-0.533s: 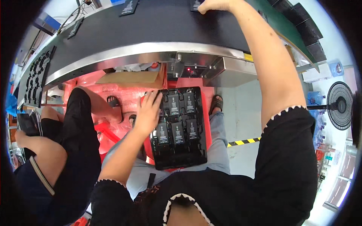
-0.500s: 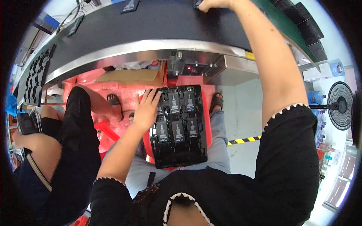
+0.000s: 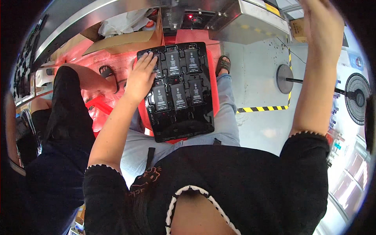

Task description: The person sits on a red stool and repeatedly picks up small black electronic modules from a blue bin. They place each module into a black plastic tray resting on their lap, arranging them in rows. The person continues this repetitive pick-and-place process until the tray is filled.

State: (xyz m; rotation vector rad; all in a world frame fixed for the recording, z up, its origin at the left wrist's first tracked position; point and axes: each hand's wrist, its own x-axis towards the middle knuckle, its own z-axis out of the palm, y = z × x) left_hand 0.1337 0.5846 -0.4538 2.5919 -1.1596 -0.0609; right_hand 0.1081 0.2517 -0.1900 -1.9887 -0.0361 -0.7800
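A black plastic tray [image 3: 182, 127] lies across my lap and the red stool. Its moulded pockets hold several flat black battery packs [image 3: 178, 96] with white print, in two rows. My left hand [image 3: 141, 76] rests on the tray's upper left corner, fingers stretched out over the pack there and partly hiding it. Up at the top right, my right hand [image 3: 323, 17] is raised beyond the metal housing, away from the tray. Its fingers are smeared and cut off by the picture's edge, so whether it holds anything does not show.
Ahead runs the metal edge [image 3: 84, 29] of a work table, with a metal housing [image 3: 256, 25] under it. A cardboard box [image 3: 121, 42] stands below. Another person's leg [image 3: 66, 105] is close at left; a black fan [image 3: 357, 98] stands at right.
The view has tipped downward, so the tabletop has mostly left the picture. My right hand has gone from the far tabletop to the top right. My left hand stays on the tray.
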